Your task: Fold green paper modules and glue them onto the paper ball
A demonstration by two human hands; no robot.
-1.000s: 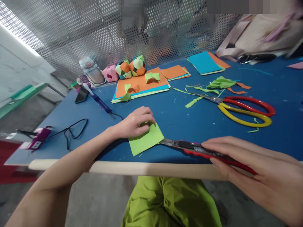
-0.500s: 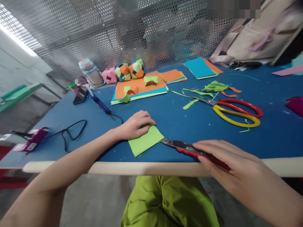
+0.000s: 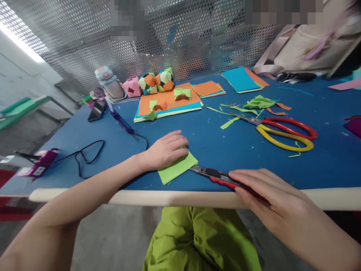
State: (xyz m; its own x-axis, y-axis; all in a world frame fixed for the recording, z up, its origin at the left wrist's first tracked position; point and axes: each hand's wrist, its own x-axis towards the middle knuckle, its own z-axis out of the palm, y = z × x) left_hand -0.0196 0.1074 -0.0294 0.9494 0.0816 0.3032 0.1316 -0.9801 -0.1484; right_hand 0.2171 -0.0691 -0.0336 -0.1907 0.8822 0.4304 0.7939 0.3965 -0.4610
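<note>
Head-worn view, forward and down

Can read no text, label, brand, number or sign anywhere. Cannot make out lettering on the cutter (image 3: 217, 174) in the right hand's (image 3: 270, 197) grip, on the scissors (image 3: 284, 133) beyond that grip, or on the bottle (image 3: 113, 86) beyond the left hand (image 3: 166, 151).
</note>
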